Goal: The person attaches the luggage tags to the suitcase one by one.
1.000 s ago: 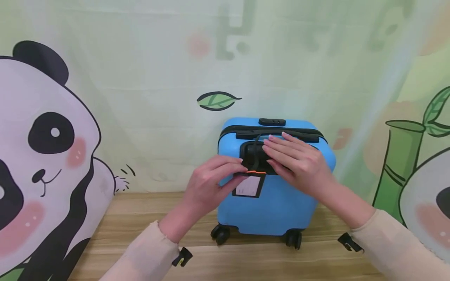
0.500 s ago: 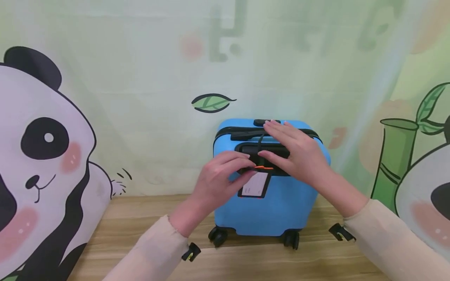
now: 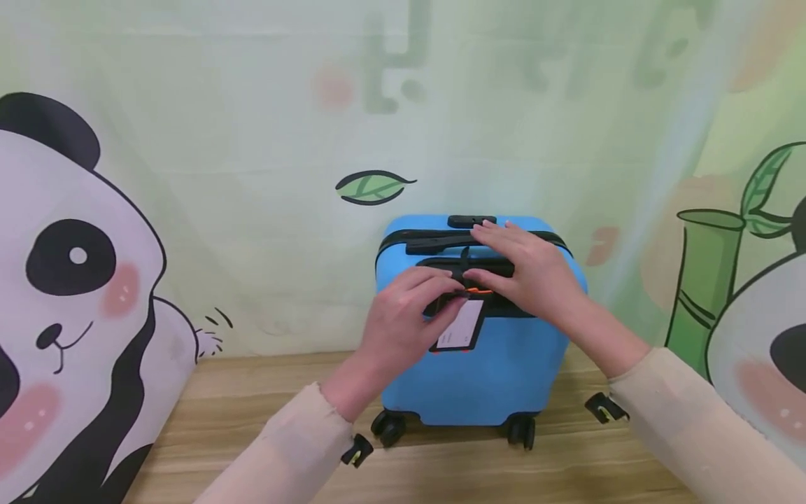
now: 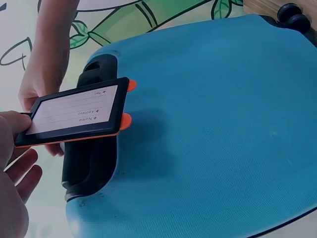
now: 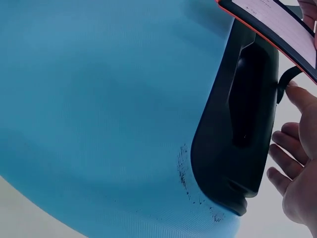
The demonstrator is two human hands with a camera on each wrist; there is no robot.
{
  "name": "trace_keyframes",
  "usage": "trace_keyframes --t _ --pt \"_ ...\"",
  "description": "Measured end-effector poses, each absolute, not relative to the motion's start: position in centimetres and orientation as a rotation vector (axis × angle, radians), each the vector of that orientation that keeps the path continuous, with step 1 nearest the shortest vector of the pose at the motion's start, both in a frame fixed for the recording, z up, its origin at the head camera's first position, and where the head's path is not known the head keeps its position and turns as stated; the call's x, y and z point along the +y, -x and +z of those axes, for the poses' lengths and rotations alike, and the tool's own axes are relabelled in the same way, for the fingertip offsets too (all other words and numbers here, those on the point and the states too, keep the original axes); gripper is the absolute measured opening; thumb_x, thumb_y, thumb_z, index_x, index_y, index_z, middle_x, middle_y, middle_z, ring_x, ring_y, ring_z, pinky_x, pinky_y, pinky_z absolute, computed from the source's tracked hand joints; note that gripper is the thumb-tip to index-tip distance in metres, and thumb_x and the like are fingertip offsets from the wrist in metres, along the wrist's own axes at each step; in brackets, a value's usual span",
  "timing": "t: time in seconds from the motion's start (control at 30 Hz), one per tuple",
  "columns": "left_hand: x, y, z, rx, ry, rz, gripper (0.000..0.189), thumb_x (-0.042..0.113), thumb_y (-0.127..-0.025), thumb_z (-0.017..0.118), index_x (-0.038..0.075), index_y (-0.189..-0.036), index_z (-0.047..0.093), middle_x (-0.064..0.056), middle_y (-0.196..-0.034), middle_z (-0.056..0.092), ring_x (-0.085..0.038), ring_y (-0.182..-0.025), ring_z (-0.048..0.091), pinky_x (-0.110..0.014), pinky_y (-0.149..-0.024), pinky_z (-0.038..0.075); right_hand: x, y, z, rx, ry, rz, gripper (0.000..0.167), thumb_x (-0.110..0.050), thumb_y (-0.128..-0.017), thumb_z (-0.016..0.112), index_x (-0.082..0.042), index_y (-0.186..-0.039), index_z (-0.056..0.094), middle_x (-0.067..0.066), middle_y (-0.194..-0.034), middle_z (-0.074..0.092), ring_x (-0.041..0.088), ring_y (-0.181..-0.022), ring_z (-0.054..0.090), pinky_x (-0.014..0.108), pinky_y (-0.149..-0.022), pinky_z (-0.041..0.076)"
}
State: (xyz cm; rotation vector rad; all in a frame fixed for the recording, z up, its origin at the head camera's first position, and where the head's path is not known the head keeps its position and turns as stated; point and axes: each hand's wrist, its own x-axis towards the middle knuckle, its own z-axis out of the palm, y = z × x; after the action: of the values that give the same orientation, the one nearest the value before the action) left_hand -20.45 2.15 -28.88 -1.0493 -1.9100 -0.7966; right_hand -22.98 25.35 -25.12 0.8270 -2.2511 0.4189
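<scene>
A blue hard-shell suitcase (image 3: 472,388) stands upright on a wood-grain surface. My left hand (image 3: 408,315) pinches the top end of a black luggage tag (image 4: 74,110) between thumb and fingers. The tag has orange edges and a white card with printed lines. It hangs in front of the black recessed panel (image 5: 247,99) near the suitcase's top. A black strap (image 5: 287,79) curves up from the tag, and my right thumb touches it. The other fingers of my right hand (image 3: 535,269) stretch loosely over the suitcase's top edge, hiding part of it.
Black wheels (image 3: 521,430) support the suitcase at its base. A black handle grip (image 3: 472,221) lies on top toward the back. Behind hangs a green cloth backdrop (image 3: 252,140) printed with pandas and bamboo. The wood-grain surface (image 3: 264,392) extends to the left.
My left hand has moved slightly right and up with the tag, now raised nearer the panel. My right hand shifted up to the suitcase's top edge, its thumb now by the strap. The view drifted slightly.
</scene>
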Motion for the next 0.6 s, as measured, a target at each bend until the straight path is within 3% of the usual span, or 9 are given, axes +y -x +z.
trace_keyframes --t 0.33,0.6 --pt "3.3 21.3 -28.5 -1.888 1.041 -0.809 0.015 0.012 -0.094 0.084 0.006 -0.108 0.080 -0.006 -0.109 0.078 -0.021 -0.105 0.071 -0.029 -0.091 0.060 26.2 23.5 -24.7 -2.414 -0.711 0.467 0.065 -0.024 -0.090 0.088 -0.003 -0.147 0.064 0.022 -0.149 0.061 0.042 -0.137 0.060 0.058 -0.108 0.051" --pt "3.7 22.0 -28.4 -1.897 1.022 -0.810 0.016 0.012 -0.094 0.084 0.006 -0.108 0.080 -0.007 -0.107 0.078 -0.021 -0.103 0.071 -0.030 -0.087 0.060 26.4 24.1 -24.5 -2.480 -0.695 0.507 0.056 -0.025 -0.097 0.081 -0.002 -0.146 0.064 0.021 -0.144 0.066 0.042 -0.128 0.066 0.057 -0.104 0.054"
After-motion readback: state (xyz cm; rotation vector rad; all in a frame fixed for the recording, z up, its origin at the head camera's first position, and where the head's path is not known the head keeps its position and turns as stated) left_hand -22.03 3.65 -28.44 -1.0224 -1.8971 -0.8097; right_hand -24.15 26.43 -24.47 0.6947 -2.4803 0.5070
